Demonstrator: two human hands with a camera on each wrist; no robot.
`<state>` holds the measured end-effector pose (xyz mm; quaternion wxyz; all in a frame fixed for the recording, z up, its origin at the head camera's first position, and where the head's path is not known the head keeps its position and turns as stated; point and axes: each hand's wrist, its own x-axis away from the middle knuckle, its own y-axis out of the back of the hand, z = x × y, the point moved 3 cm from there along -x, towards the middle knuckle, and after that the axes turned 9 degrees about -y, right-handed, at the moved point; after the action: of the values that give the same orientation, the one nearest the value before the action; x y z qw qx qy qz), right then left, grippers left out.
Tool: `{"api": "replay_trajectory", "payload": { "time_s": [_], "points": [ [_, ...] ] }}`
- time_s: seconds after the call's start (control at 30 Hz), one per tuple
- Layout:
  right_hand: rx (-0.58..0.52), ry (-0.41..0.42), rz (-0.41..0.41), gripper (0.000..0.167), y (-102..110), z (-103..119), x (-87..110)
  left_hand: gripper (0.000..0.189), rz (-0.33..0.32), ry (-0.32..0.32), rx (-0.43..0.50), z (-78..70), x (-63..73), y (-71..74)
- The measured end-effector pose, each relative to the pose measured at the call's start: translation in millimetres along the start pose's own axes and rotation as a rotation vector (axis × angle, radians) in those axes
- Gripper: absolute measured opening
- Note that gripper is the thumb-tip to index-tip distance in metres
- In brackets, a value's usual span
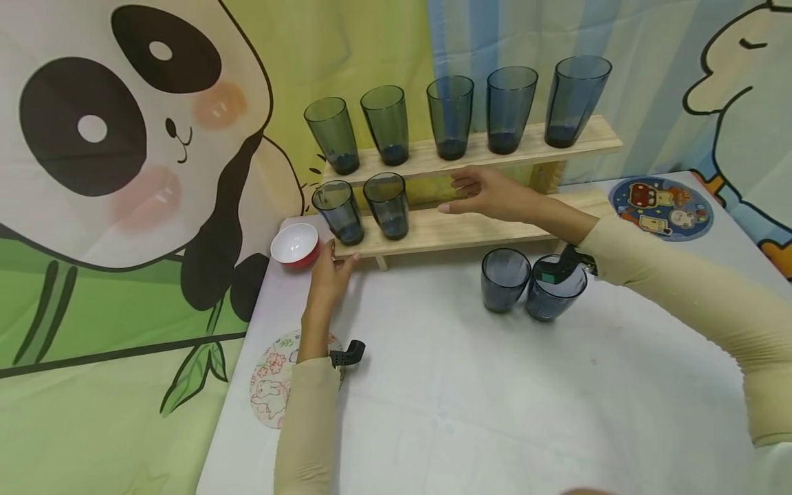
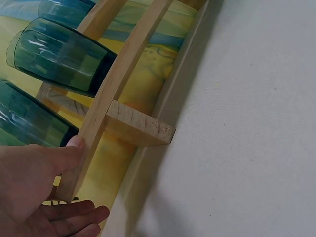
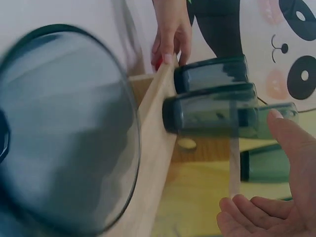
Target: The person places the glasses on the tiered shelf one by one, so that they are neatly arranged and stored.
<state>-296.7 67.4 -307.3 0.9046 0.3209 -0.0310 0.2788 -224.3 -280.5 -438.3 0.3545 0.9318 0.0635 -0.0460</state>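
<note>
A two-tier wooden shelf (image 1: 445, 230) stands along the back of the table. My left hand (image 1: 329, 278) grips the left end of its lower board, with the thumb (image 2: 74, 145) on the front edge and the other fingers around the end. Beside that hand, two tinted glasses (image 1: 390, 210) stand upright on the lower board. My right hand (image 1: 495, 194) hovers over the middle of the lower board, right of these glasses, thumb and fingers spread apart with nothing between them. Several more tinted glasses (image 1: 450, 120) stand in a row on the upper board.
Two tinted glasses (image 1: 504, 282) stand on the white table in front of the shelf, below my right forearm. A red and white bowl (image 1: 295, 246) sits beyond my left hand. One round mat (image 1: 269, 385) lies under my left wrist, and another blue mat (image 1: 662, 208) at the back right.
</note>
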Motion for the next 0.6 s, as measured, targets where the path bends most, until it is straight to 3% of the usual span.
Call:
{"api": "replay_trajectory", "payload": {
  "time_s": [0.33,0.6],
  "points": [
    [0.011,-0.059,-0.160,0.080,43,-52,79.4,0.079,0.004,-0.003,0.004,2.0,1.0,0.2],
    [-0.035,-0.146,-0.276,0.072,33,-110,137.0,0.078,-0.001,-0.019,0.016,2.7,1.7,-0.5]
  ]
}}
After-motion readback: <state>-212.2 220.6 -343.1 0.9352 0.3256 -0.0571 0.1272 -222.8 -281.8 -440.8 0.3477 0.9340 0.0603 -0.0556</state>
